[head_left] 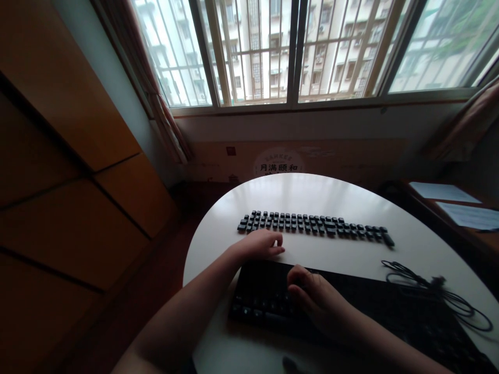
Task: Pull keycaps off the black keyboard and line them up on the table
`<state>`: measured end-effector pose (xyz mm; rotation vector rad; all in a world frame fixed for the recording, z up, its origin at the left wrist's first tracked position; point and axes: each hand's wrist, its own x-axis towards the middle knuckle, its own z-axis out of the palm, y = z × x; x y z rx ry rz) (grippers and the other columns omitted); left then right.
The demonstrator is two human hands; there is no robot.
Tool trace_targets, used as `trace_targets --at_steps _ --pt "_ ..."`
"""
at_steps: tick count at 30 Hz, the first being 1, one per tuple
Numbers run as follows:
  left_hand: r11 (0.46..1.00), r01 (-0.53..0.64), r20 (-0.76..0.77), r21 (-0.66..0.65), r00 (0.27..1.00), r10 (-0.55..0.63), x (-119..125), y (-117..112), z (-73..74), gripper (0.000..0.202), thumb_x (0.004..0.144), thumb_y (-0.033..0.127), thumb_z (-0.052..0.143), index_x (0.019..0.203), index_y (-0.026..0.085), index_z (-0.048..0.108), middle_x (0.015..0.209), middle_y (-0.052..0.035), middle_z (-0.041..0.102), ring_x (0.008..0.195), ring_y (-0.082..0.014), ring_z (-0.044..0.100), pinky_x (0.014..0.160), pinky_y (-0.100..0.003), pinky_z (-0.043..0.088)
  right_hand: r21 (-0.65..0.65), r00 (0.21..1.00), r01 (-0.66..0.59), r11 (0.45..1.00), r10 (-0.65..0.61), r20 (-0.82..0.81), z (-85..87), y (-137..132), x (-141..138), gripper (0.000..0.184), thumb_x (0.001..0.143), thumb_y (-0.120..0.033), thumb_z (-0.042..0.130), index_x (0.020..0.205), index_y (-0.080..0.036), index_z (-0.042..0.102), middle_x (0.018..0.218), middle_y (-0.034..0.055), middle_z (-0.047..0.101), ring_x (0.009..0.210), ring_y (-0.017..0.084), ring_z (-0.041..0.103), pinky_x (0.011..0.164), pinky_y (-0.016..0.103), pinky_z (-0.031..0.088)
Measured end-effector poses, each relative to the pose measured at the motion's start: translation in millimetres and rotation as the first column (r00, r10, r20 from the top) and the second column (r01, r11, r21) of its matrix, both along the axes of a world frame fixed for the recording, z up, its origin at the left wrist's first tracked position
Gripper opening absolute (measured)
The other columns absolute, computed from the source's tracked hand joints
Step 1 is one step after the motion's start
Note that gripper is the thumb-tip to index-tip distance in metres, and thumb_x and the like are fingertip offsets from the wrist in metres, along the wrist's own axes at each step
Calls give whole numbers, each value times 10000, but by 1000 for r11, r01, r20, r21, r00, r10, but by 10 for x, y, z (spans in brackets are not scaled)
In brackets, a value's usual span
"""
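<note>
My left hand rests low over the white table, just in front of rows of loose black keycaps. Its fingers are bent, and a small gap shows between thumb and forefinger with nothing visible in it. Below lies a black keyboard; its upper left part looks bare of keycaps, while some keys sit along its lower left edge. Over this left part hovers or rests my right hand, fingers curled together in a pinch. Whatever they hold is hidden.
A coiled black cable lies at the right of the round white table. Sheets of paper are on a brown surface at far right. A wooden cabinet stands left, and a barred window is ahead.
</note>
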<state>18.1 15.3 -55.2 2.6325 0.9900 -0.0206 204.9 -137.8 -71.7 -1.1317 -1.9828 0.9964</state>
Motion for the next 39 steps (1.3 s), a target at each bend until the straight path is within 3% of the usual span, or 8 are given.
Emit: trace_targets --at_steps 11,19,28,39 --pt "1000 -14 12 -13 1000 15 3 -27 23 235 925 448 597 1006 248 691 922 -32 716 823 -217 651 651 -272 419 -70 997 14 997 -19 -70 -89 24 -12 258 1017 -444 435 887 -224 476 663 -42 484 578 135 430 557 233 357" --pt "1000 -20 -10 -5 1000 20 30 -36 41 234 929 445 587 989 240 683 927 -38 720 815 -215 645 659 -269 418 27 989 -58 998 53 137 32 -12 -55 160 982 -352 462 875 -234 475 675 -28 540 576 148 490 583 247 333" --pt "998 -58 -19 -2 998 58 42 -47 40 288 948 482 547 972 231 688 909 -49 718 810 -223 649 667 -278 438 174 968 -128 977 84 236 -34 -30 -116 149 950 -294 533 835 -230 465 681 -12 591 542 150 505 542 245 298" --pt "999 -50 -22 20 998 50 40 -49 42 292 956 488 535 962 233 675 898 -42 715 799 -221 646 638 -273 410 135 998 -49 990 44 39 -101 -22 -46 260 1038 -437 399 892 -232 463 670 -41 509 550 129 466 556 243 327"
